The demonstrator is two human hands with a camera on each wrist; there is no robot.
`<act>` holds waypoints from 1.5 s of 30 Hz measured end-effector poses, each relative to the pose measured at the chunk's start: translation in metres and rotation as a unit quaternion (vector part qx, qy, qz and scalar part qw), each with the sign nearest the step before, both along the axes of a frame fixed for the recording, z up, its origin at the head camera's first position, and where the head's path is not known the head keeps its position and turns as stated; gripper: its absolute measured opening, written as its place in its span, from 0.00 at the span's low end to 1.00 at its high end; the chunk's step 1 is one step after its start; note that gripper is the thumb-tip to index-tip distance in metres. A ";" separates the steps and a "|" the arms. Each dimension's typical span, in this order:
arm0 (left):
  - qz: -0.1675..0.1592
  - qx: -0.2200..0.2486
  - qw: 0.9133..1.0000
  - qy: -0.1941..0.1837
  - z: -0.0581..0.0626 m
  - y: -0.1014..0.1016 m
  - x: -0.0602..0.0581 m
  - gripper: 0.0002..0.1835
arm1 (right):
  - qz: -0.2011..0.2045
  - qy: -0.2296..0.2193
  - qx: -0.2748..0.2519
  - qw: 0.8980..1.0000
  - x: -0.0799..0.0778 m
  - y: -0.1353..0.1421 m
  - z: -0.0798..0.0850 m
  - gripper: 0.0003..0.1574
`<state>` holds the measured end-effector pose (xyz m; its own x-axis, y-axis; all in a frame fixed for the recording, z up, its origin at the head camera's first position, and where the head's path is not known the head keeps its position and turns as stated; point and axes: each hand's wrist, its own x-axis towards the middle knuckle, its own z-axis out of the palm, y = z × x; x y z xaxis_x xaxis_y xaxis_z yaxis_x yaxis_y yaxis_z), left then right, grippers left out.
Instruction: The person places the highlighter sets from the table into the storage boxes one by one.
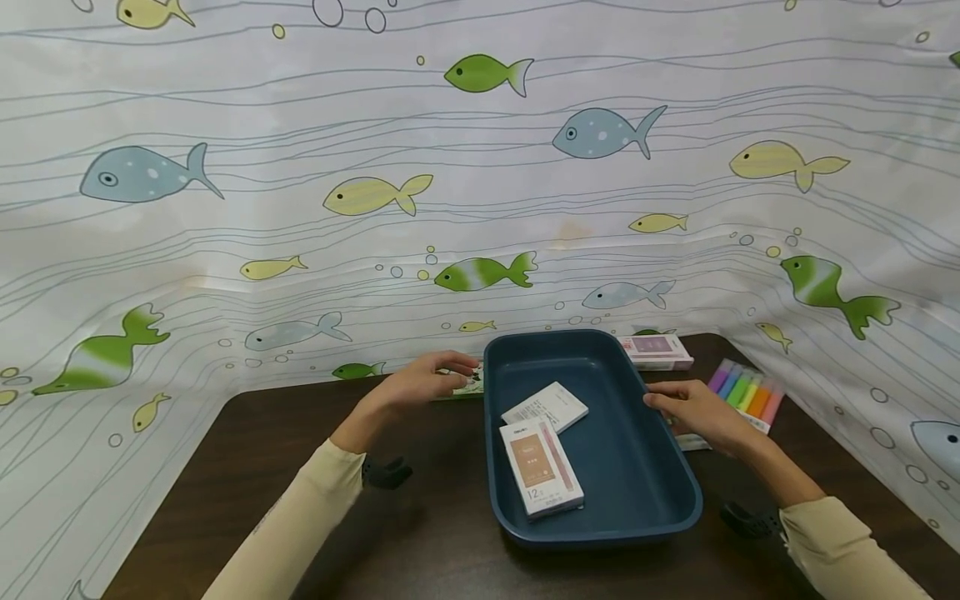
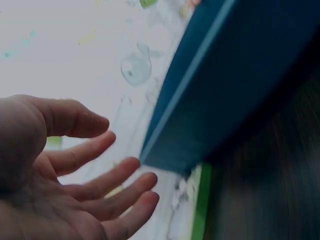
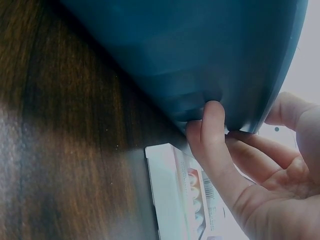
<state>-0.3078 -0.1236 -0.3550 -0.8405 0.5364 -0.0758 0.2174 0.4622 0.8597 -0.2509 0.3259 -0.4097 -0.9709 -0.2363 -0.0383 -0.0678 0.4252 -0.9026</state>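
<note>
A dark blue rectangular plastic tray (image 1: 637, 475) stands on the table. Inside, at its left, a white box with an orange-brown panel and the number 12 (image 1: 542, 467) partly overlaps a white box with fine print (image 1: 546, 407). My right hand (image 1: 693, 410) holds the tray's right rim, thumb at the rim and fingers against the outer wall, as the right wrist view shows (image 3: 270, 185). Near the tray's far left corner, my left hand (image 1: 423, 382) hovers with fingers loosely spread; the left wrist view shows nothing in this hand (image 2: 85, 175).
Right of the tray lies a pack of bright coloured markers (image 1: 746, 393). A white and purple box (image 1: 656, 352) sits behind the tray. A green-edged item (image 1: 468, 385) is partly hidden by the left hand and tray. A fish-print sheet (image 1: 480, 167) hangs around the dark table (image 1: 247, 467).
</note>
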 end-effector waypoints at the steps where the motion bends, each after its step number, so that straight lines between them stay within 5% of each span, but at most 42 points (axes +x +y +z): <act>1: -0.001 0.001 1.000 0.002 -0.003 -0.002 -0.003 0.23 | 0.000 0.000 0.001 1.000 0.000 0.000 0.000 0.41; 24: 0.032 0.001 0.998 0.060 -0.040 -0.033 -0.035 0.23 | -0.001 -0.001 0.002 1.000 0.000 0.001 0.000 0.41; 34: 0.033 -0.042 0.996 0.076 -0.054 -0.037 -0.044 0.25 | -0.005 -0.005 0.003 1.000 0.001 -0.001 0.000 0.41; 45: 0.039 -0.112 0.978 0.171 -0.068 -0.033 -0.052 0.25 | -0.004 -0.006 -0.006 1.000 -0.002 0.001 -0.002 0.40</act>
